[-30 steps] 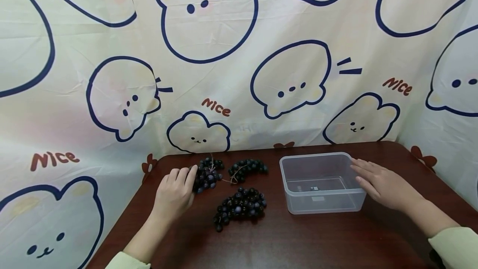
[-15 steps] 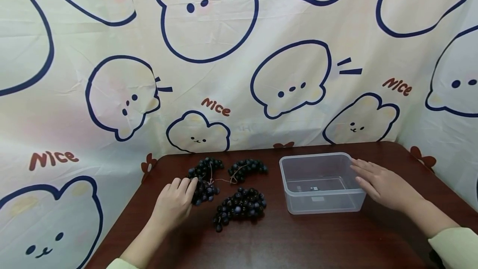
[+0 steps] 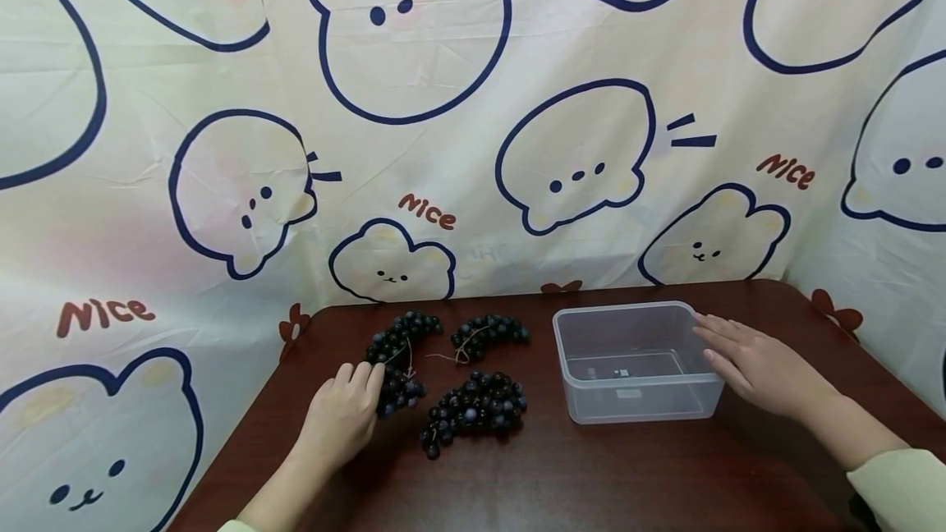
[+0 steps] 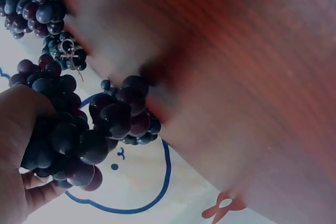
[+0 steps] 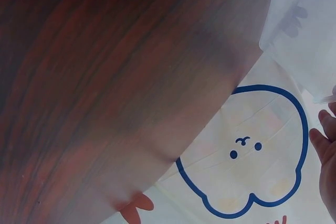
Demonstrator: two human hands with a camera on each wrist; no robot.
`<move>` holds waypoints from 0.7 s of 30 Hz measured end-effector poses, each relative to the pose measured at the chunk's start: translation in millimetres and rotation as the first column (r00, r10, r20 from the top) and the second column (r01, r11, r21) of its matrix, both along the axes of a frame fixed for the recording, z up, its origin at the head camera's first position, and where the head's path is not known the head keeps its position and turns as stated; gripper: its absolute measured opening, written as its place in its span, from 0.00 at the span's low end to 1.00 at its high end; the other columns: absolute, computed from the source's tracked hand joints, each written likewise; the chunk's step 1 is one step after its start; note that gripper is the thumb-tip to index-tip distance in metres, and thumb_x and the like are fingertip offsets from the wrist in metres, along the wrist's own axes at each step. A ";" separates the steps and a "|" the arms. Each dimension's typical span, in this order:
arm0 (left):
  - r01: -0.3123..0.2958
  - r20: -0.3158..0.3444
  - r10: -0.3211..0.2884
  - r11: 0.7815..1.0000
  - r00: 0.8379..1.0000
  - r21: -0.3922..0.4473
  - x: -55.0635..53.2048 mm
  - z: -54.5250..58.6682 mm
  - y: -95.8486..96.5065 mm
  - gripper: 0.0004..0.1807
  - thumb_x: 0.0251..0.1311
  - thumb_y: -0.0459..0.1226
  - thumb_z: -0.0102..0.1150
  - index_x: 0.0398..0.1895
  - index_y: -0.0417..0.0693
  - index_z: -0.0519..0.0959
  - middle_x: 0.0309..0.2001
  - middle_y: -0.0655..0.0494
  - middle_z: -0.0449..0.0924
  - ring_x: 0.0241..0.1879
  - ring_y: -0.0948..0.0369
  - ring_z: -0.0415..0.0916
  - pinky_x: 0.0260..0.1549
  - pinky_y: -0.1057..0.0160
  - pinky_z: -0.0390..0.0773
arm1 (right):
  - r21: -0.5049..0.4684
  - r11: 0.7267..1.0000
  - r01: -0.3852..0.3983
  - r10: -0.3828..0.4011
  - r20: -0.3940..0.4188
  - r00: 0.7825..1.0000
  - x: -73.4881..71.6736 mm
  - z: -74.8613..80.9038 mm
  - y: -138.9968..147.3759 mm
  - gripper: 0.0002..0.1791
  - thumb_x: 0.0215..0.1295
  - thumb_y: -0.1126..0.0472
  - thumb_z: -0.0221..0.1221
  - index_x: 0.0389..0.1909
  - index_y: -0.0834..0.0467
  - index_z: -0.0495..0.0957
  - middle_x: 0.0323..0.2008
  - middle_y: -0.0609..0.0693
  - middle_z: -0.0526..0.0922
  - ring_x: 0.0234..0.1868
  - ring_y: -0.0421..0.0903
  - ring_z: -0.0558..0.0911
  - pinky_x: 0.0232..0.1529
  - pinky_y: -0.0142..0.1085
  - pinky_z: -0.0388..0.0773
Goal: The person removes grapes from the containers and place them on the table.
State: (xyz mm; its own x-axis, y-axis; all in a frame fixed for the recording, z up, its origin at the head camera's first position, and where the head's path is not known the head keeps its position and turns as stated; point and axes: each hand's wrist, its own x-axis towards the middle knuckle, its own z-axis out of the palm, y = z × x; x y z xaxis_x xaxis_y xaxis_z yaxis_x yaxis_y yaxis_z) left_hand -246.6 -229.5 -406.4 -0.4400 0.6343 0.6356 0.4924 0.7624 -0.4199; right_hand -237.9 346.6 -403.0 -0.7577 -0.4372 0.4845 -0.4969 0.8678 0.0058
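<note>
My left hand (image 3: 340,410) grips a bunch of dark grapes (image 3: 401,394) on the left of the table. In the left wrist view, thumb and fingers curl round these grapes (image 4: 68,142). Just behind lies another dark bunch (image 3: 402,335) with a thin stem. My right hand (image 3: 754,355) rests with fingers extended along the right side of a clear plastic box (image 3: 628,402). The right wrist view shows only fingertips (image 5: 328,129) beside the box's wall (image 5: 310,40).
A small bunch of grapes (image 3: 491,333) lies at the back middle, and a larger one (image 3: 476,409) nearer the front, left of the box. The brown table (image 3: 591,474) ends at a cartoon-printed cloth (image 3: 473,146) behind.
My left hand has drawn the gripped bunch toward the front left, away from the bunch behind, which now shows more fully. The right hand and the box have stayed put.
</note>
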 end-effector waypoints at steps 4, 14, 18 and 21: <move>0.000 0.013 0.000 1.000 1.000 -0.010 1.3 -4.8 -0.3 0.27 0.67 0.32 0.20 0.37 0.30 0.76 0.28 0.44 0.68 0.21 0.55 0.58 0.11 0.66 0.58 | 0.001 1.000 0.002 -0.002 0.003 1.000 -0.7 0.5 0.1 0.24 0.65 0.58 0.60 0.60 0.64 0.75 0.62 0.63 0.73 0.61 0.61 0.71 0.68 0.29 0.41; 0.003 0.061 0.000 0.999 0.998 -0.042 2.9 -11.0 -5.7 0.24 0.63 0.31 0.24 0.39 0.29 0.77 0.30 0.44 0.69 0.22 0.55 0.60 0.11 0.66 0.62 | 0.003 1.000 0.005 -0.005 0.018 1.000 0.1 1.2 0.4 0.25 0.65 0.57 0.60 0.61 0.64 0.75 0.63 0.63 0.72 0.62 0.61 0.71 0.70 0.36 0.49; -0.008 0.082 0.014 0.997 0.997 -0.073 4.0 -12.2 -9.4 0.16 0.51 0.29 0.45 0.40 0.30 0.77 0.32 0.43 0.71 0.24 0.54 0.64 0.12 0.66 0.65 | 0.004 1.000 0.004 -0.004 0.017 1.000 0.2 2.0 0.5 0.26 0.64 0.57 0.60 0.61 0.64 0.75 0.63 0.62 0.72 0.62 0.61 0.71 0.69 0.40 0.55; -0.025 0.096 0.034 0.995 0.995 -0.097 5.9 -13.0 -11.8 0.18 0.44 0.30 0.59 0.41 0.31 0.78 0.32 0.44 0.72 0.25 0.54 0.66 0.12 0.67 0.66 | 0.002 1.000 0.002 -0.002 0.019 1.000 0.1 1.8 0.6 0.26 0.64 0.57 0.60 0.61 0.64 0.75 0.63 0.63 0.72 0.62 0.61 0.71 0.69 0.40 0.55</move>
State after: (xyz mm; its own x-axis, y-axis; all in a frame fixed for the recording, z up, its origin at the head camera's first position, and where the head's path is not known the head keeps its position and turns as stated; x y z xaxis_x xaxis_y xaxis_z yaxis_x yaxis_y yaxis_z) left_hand -240.7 -241.2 -419.4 -0.5166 0.6759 0.5257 0.5122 0.7359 -0.4428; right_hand -237.9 347.2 -401.2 -0.7675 -0.4369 0.4690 -0.4954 0.8686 -0.0015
